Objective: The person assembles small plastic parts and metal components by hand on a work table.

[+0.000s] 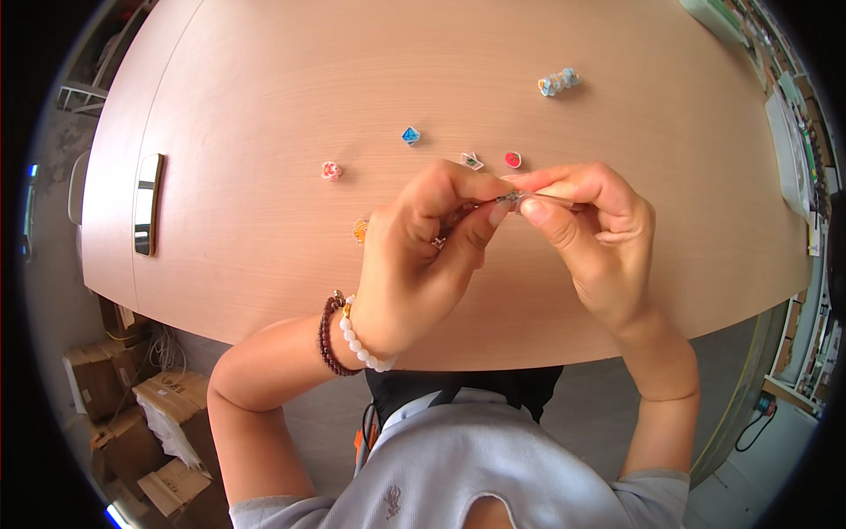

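My left hand [419,256] and my right hand [606,231] meet above the table, fingertips almost touching. Between them is a small, greyish, partly clear piece [510,198], pinched by thumb and forefinger on both sides. Its kind is too small and too covered to tell. Just beyond the fingertips lie a red round trinket [513,160] and a white-edged trinket with green in it [471,160]. An orange trinket [360,231] peeks out beside my left hand, partly hidden by it. Farther left are a blue faceted trinket [411,135] and a pink-and-white one [331,171].
A light-blue, knobbly cylinder [559,82] lies at the far right of the wooden table [264,106]. Near the left edge rests a phone [148,204]. Cardboard boxes [172,397] stand on the floor at lower left, and shelves line the right side.
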The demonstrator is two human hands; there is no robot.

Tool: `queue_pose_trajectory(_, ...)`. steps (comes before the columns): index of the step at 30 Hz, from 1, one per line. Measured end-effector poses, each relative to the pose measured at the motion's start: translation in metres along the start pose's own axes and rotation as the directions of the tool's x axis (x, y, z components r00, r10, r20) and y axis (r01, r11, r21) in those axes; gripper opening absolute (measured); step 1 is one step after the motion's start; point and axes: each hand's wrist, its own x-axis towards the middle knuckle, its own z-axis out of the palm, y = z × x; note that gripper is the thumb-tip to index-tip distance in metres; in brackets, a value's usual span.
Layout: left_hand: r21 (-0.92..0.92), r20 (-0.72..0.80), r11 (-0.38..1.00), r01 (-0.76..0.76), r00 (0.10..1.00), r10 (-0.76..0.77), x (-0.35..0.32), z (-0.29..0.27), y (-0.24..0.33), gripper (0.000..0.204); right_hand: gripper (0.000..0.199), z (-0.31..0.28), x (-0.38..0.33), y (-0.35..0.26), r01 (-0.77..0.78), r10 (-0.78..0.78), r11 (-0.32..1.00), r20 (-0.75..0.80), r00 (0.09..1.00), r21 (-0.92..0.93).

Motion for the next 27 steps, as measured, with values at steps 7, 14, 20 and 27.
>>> queue_pose_trajectory(7, -0.169, 0.041, 0.985, 0.030, 0.999, -0.023, 0.0044, -0.0001, 0.0037, 0.006, 0.001, -0.0031, 0.0012, -0.0046, 0.109, -0.103, 0.985, 0.046, 0.994, -0.135)
queue_pose_trajectory(14, -0.138, 0.050, 0.990, -0.041, 0.998, 0.048, 0.0031, -0.0025, -0.0031, 0.008, 0.003, -0.0001, 0.0016, -0.0004, 0.023, -0.022, 0.998, -0.021, 1.000, 0.064)
queue_pose_trajectory(20, 0.058, 0.024, 0.998, -0.033, 0.999, 0.032, -0.0003, -0.0034, -0.0015, 0.009, 0.002, 0.0027, 0.0002, -0.0015, 0.032, -0.032, 0.999, -0.014, 0.999, -0.023)
queue_pose_trajectory(27, 0.007, 0.020, 1.000, -0.012, 1.000, 0.012, 0.0017, -0.0001, 0.0000, 0.009, 0.003, 0.0004, -0.0004, -0.0010, 0.166, -0.161, 0.949, 0.040, 0.986, -0.267)
